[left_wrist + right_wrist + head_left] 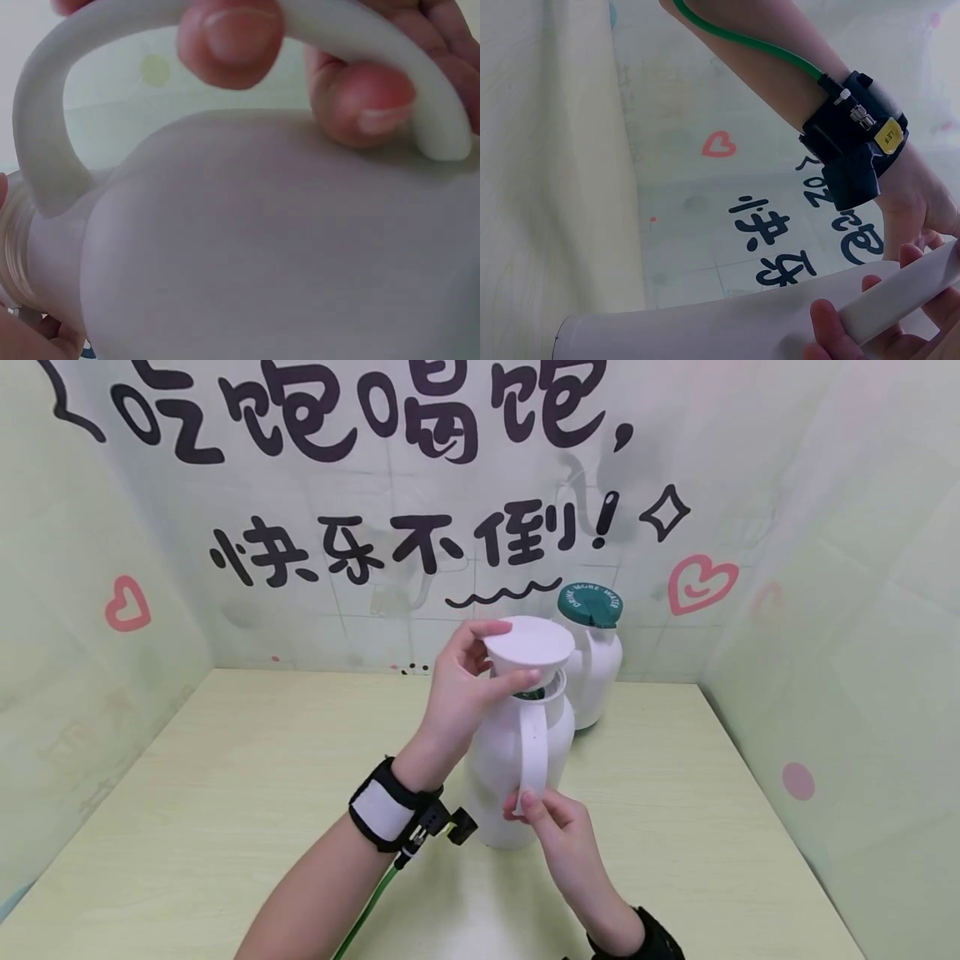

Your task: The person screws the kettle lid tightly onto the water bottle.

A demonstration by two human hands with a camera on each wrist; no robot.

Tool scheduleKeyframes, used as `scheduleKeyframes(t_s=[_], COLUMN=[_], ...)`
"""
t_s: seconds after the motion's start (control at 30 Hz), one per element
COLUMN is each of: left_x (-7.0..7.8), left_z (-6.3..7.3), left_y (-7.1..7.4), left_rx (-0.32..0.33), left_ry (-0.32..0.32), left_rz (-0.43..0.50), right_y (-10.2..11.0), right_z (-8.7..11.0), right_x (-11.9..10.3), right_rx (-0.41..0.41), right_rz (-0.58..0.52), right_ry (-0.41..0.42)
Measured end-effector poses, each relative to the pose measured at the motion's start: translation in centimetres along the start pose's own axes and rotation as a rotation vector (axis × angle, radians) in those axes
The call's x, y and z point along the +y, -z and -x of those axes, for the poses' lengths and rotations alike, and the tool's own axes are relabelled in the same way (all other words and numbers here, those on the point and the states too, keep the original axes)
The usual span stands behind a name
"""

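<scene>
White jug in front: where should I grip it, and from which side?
Best by the middle of its handle, probably from the near side in the head view: the long loop faces that way and bows out from the jug, leaving an open gap. The right hand holds its lower end.

We count two white jugs: a front jug point(498, 756) at centre, a rear jug point(602, 664) right of centre — plus one green lid point(590, 604), one flared white piece point(529, 642), two grips — left grip point(463, 685), right grip point(566, 835) — two wristbands point(384, 806) along the lower frame, one green cable point(365, 912), one tabletop point(675, 827).
</scene>
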State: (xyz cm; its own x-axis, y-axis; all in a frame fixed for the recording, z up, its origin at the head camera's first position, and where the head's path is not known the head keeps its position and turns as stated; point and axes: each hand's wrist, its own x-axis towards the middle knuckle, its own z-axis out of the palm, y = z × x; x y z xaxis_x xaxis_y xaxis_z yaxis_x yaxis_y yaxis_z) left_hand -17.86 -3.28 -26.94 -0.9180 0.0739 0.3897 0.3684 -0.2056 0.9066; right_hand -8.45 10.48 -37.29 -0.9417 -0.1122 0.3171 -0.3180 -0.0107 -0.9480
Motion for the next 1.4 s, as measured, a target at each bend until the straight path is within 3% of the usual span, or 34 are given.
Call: scheduleKeyframes(t_s=[0.27,0.63,0.97,1.4], left_x=[-0.9,-1.9,-2.0,-1.9], left_z=[0.4,0.7,0.9,0.5], left_y=[0.0,-0.2,-0.1,0.8], left_rx=[-0.008,-0.011,-0.002,-0.068], left_ry=[-0.013,-0.089,-0.066,0.012], left_rz=[-0.066,-0.137,-0.151,-0.126], right_y=[0.0,0.0,0.0,-0.1], right_z=[0.0,-0.1,-0.1,-0.1], right_x=[0.0,0.1,0.2,0.1], right_rx=[-0.015,-0.01,-0.002,0.001], right_rz=[-0.001,0.003,0.004,0.001], right_ry=[0.017,0.02,0.025,0.044])
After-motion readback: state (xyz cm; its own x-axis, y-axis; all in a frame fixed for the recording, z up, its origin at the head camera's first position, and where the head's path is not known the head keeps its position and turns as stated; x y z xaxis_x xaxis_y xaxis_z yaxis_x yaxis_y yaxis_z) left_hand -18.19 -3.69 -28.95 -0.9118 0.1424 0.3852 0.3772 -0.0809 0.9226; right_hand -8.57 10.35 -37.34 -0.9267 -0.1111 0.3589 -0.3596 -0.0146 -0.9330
